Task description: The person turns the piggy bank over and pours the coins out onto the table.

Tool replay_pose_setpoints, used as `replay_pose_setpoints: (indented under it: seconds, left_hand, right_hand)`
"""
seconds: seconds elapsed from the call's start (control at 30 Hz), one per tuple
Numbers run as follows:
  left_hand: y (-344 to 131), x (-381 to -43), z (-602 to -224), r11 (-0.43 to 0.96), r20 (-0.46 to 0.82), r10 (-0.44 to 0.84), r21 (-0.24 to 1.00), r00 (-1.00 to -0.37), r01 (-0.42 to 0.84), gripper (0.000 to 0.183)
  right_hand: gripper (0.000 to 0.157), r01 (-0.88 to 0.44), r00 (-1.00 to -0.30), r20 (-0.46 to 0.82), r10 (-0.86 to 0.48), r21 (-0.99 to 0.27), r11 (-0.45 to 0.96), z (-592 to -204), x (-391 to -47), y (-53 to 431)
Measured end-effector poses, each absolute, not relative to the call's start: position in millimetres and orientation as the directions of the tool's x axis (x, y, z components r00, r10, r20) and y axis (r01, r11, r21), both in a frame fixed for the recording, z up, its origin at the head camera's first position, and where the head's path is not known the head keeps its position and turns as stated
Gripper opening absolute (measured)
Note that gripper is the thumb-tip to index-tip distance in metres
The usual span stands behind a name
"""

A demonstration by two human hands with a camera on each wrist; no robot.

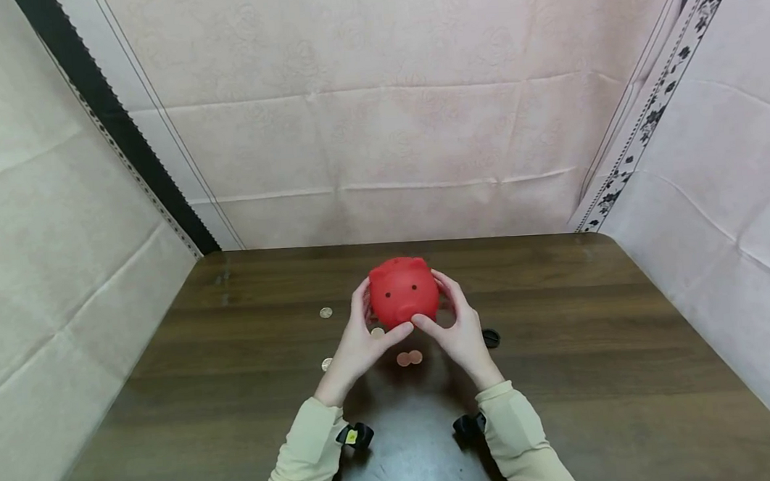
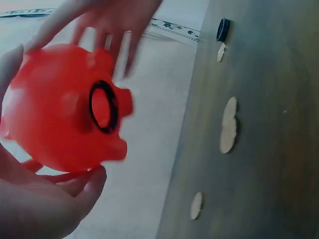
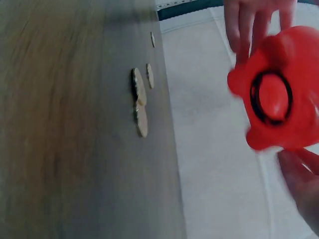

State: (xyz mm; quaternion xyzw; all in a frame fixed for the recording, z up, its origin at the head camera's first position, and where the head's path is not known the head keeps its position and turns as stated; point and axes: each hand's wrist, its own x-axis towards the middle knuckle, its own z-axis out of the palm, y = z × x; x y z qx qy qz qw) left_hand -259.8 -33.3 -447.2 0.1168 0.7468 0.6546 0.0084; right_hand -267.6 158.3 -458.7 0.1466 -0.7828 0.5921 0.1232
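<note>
A red piggy bank [image 1: 402, 295] is held up above the table, its eyes and snout facing the head camera. My left hand [image 1: 356, 348] grips one side of it and my right hand [image 1: 458, 336] grips the other, thumbs meeting below the snout. In the left wrist view, the underside shows short legs and a round black-rimmed hole [image 2: 103, 107]. The right wrist view shows the same black rim [image 3: 254, 97]. Two copper-coloured coins [image 1: 415, 356] lie touching on the table beneath my hands. To the right of my right wrist lies a round black plug [image 1: 491, 338].
On the brown wooden table [image 1: 594, 375], a pale coin [image 1: 325, 312] lies left of the hands. Another coin [image 1: 327, 364] is beside the left wrist, and one more coin [image 1: 377, 332] shows by the left thumb. White cloth [image 1: 380, 139] hangs behind and at both sides.
</note>
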Motion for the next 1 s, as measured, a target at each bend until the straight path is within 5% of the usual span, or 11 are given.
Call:
replay_pose_setpoints:
  seconds: [0.33, 0.53, 0.77, 1.0]
  left_hand:
    - [-25, -262, -467, -0.234, 0.122, 0.269, 0.97, -0.955, 0.058, 0.091]
    - [-25, -262, -467, -0.346, 0.262, 0.243, 0.923, -0.934, 0.169, 0.104]
    - [-35, -261, -455, -0.256, 0.458, 0.186, 0.877, -0.869, 0.407, 0.105]
    - [-40, -255, -440, 0.045, 0.54, 0.168, 0.832, -0.825, 0.553, 0.096]
  right_hand:
    - [0.076, -0.651, -0.758, 0.626, -0.184, -0.709, 0.27, -443, -257, 158]
    - [0.084, -0.736, -0.675, 0.684, -0.277, -0.646, 0.2, -442, -258, 163]
    - [0.095, -0.713, -0.687, 0.666, -0.291, -0.695, 0.094, -449, -262, 163]
    - [0.094, -0.499, -0.814, 0.492, -0.308, -0.864, -0.063, -460, -264, 163]
